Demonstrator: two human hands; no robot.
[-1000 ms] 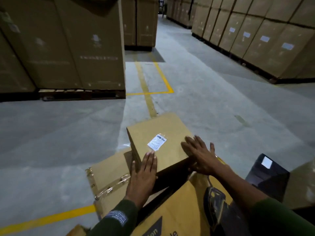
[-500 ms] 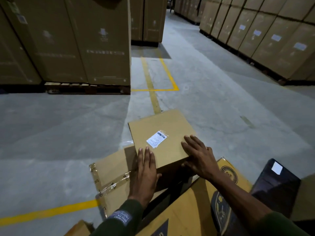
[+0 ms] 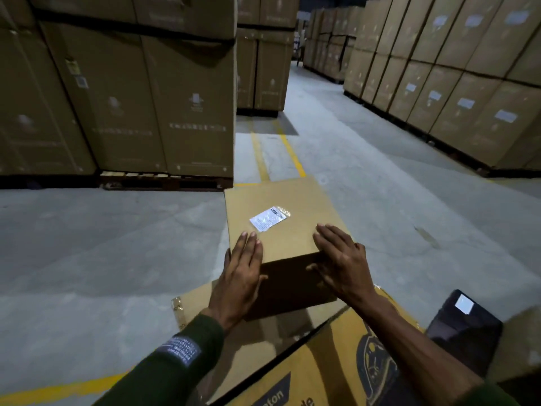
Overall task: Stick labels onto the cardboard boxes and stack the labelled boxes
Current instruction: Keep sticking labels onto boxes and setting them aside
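A small plain cardboard box (image 3: 295, 232) lies in the middle, on top of a wider taped box (image 3: 193, 306). A white printed label (image 3: 268, 218) is stuck on its top face. My left hand (image 3: 238, 276) grips the box's near left corner, fingers flat on the top and thumb on the dark near side. On the near right corner my right hand (image 3: 341, 259) holds it the same way. A yellow printed box (image 3: 322, 373) lies nearest me, under my right forearm.
Tall stacks of large cartons on a pallet (image 3: 117, 92) stand at the left. A long row of labelled cartons (image 3: 445, 89) lines the right. Grey concrete floor with yellow lines (image 3: 289, 150) runs between. A dark object with a white sticker (image 3: 462, 326) sits at lower right.
The view has tilted up and the labelled box has come closer and higher, held in both hands. My hands keep the same hold on its near corners.
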